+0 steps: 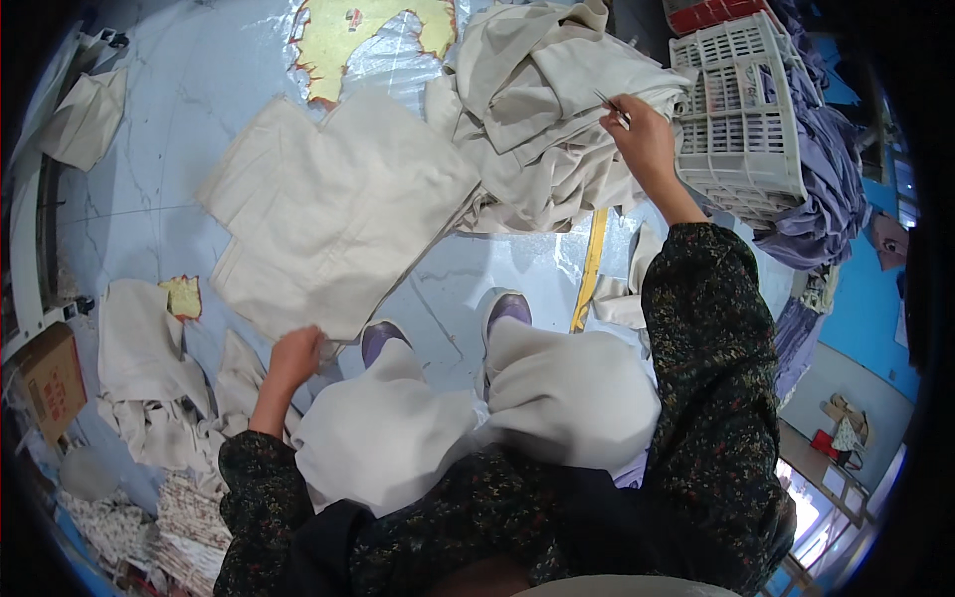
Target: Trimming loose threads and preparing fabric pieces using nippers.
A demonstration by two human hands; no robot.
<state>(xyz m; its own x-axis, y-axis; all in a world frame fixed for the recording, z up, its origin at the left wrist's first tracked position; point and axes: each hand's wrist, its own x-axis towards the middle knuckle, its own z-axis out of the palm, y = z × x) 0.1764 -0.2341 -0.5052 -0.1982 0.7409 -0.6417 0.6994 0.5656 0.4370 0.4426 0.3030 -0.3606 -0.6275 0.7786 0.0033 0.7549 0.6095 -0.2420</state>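
My right hand point(642, 139) is closed on a small dark pointed tool point(609, 102), perhaps thread snips, its thin tips pointing left. It is above the right edge of a tall heap of cream cloth pieces point(537, 85). My left hand point(298, 353), slightly blurred, has its fingers curled at the near edge of a flatter stack of cream cloth pieces point(338, 199). Whether it grips cloth there is hidden. More pale cloth lies draped across my knees point(572, 398).
At the right, a white plastic crate point(741, 109) stands beside purple cloth point(831, 169). A yellow strip point(590, 269) lies on the tiled floor near my feet. Cream cloth point(149, 368) and a cardboard box point(52, 383) are at the left. Yellow material point(368, 30) lies at the far side.
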